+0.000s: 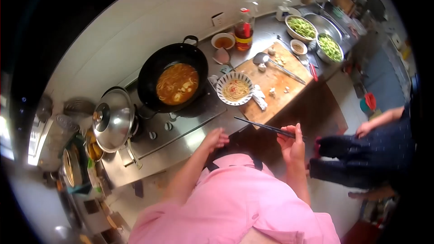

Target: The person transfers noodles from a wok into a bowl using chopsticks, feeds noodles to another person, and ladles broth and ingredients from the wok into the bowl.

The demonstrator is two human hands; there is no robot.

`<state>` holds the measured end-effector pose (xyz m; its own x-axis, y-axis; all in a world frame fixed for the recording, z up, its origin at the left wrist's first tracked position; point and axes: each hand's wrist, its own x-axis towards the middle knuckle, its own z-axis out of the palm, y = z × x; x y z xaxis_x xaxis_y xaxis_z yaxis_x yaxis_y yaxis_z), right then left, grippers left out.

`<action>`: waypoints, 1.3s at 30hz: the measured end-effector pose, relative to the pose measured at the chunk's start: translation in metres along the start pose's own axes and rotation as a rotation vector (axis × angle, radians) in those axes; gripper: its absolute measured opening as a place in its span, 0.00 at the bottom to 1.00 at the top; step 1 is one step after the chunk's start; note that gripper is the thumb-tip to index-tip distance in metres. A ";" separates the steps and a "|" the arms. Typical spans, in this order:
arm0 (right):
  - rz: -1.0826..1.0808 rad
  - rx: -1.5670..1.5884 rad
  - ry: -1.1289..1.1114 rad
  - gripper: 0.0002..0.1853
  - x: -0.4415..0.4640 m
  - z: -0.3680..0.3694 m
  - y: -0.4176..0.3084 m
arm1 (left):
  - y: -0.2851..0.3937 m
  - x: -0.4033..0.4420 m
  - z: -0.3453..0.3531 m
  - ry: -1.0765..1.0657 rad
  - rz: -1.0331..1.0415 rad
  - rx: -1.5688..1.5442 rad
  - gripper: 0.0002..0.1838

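Note:
My right hand (291, 145) grips a pair of dark chopsticks (260, 124), whose tips point left toward the counter's front edge. My left hand (214, 140) is held low in front of the stove with its fingers loosely stretched out and nothing in them. Ahead of both hands sits a striped bowl (220, 91) of noodles with red bits on top. A black wok (150, 74) on the stove contains noodles and pale pieces in reddish broth. Beside the bowl, a wooden cutting board (285, 83) carries a ladle (285, 69), garlic and a crumpled white wrapper (259, 97).
A lidded steel pot (115, 129) stands left of the wok. Behind the board are a bottle (244, 34), a bowl of sauce (223, 41) and two bowls of chopped greens (302, 28) near the sink (323, 25). Another person (370, 153) stands close on the right.

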<state>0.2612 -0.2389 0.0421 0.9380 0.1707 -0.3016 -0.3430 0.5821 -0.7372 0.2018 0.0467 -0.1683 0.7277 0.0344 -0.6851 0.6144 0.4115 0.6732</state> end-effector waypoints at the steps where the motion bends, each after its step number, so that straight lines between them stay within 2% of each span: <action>1: 0.007 -0.012 -0.031 0.19 0.008 0.002 -0.005 | -0.008 -0.024 0.000 0.039 -0.029 -0.007 0.22; 5: 0.059 -0.023 -0.195 0.18 0.044 0.001 -0.020 | -0.016 -0.108 0.000 0.351 -0.059 -0.145 0.18; 9: 0.056 0.000 -0.295 0.18 0.105 0.031 -0.039 | -0.016 -0.146 -0.028 0.586 0.148 -0.272 0.14; 13: 0.014 -0.064 -0.379 0.20 0.158 0.109 -0.057 | 0.014 -0.173 -0.072 0.782 0.456 -0.296 0.13; 15: -0.011 -0.145 -0.485 0.22 0.184 0.151 -0.057 | 0.040 -0.183 -0.092 0.903 0.561 -0.274 0.13; 18: -0.048 -0.561 -0.547 0.23 0.226 0.212 -0.035 | 0.077 -0.180 -0.124 1.086 0.656 -0.239 0.15; 21: -0.101 -0.996 -0.567 0.24 0.270 0.269 0.022 | 0.092 -0.159 -0.176 1.114 0.627 -0.183 0.17; 23: -0.299 -1.385 -0.631 0.22 0.374 0.275 0.102 | 0.103 -0.147 -0.198 1.076 0.546 -0.104 0.19; 25: -0.488 -1.664 -0.565 0.19 0.402 0.297 0.127 | 0.115 -0.139 -0.209 1.043 0.447 0.007 0.22; 27: -0.808 -1.808 -0.499 0.17 0.433 0.317 0.156 | 0.112 -0.117 -0.219 1.077 0.547 -0.015 0.22; 29: -1.025 -1.978 -0.631 0.19 0.472 0.329 0.187 | 0.122 -0.124 -0.206 1.044 0.509 -0.059 0.21; 30: -0.885 -2.089 -0.670 0.23 0.442 0.346 0.169 | 0.124 -0.128 -0.203 1.031 0.494 -0.068 0.21; 32: -0.572 -2.050 -0.680 0.27 0.422 0.368 0.168 | 0.125 -0.131 -0.203 1.018 0.477 -0.078 0.20; 34: -0.240 -1.749 -0.619 0.28 0.429 0.372 0.182 | 0.125 -0.134 -0.204 1.001 0.472 -0.088 0.18; 35: -0.199 -1.871 -0.564 0.26 0.437 0.381 0.190 | 0.127 -0.137 -0.203 0.988 0.471 -0.106 0.16; 38: -0.715 -1.963 -0.734 0.25 0.473 0.365 0.212 | 0.120 -0.130 -0.221 0.817 0.460 -0.362 0.12; 39: -0.685 -1.796 -0.711 0.24 0.485 0.362 0.214 | 0.124 -0.130 -0.220 0.830 0.413 -0.396 0.11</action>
<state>0.6607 0.2561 -0.0431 0.6060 0.7836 0.1370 0.7625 -0.5231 -0.3808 0.1160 0.2933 -0.0568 0.3258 0.8038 -0.4977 0.1066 0.4918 0.8641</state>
